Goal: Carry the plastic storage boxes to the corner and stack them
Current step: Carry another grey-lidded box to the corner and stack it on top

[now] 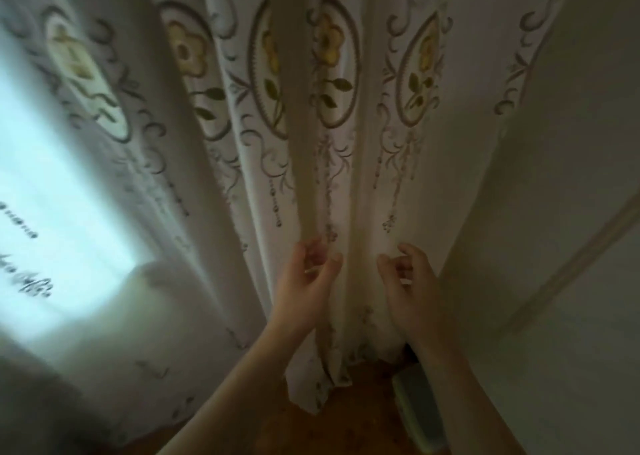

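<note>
Head view: hands (pixel 304 281) (pixel 410 281) seemingly at curtain (pixel 346 164).

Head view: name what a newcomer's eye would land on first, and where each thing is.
The embroidered curtain fills the middle and top, its hanging folds patterned with yellow flowers in ovals. Low in the centre, the left hand and right hand reach at its folds with curled fingers, holding no box. At the left edge a bright window glow shines through the fabric.
</note>
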`<state>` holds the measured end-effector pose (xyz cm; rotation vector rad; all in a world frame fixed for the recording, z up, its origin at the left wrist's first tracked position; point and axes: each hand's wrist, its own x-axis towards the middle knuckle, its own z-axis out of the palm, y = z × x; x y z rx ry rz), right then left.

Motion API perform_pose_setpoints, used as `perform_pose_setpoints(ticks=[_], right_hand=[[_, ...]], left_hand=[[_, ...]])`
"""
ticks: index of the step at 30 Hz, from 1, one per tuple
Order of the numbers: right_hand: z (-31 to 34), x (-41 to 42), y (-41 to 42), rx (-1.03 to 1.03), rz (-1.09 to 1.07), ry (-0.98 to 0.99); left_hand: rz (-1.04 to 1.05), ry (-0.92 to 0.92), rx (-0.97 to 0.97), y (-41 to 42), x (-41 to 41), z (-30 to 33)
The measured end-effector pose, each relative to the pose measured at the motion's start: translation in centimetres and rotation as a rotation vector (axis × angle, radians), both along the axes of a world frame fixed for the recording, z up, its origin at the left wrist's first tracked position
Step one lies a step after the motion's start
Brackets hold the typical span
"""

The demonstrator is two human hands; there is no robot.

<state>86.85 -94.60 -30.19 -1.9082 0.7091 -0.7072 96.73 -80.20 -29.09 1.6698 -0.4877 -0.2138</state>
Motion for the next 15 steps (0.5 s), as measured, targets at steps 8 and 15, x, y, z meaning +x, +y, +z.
perform_pose_setpoints(ticks=[8, 15], right_hand=[[2.1, 3.3, 9.3, 0.016, 0.311, -0.001], [2.4, 5.1, 20.0, 0.0, 0.526, -0.004]], left_hand=[[0.292, -0.085, -0.018, 11.5, -0.2, 0.3], [0.545, -0.118, 0.016, 22.6, -2.2, 0.5]])
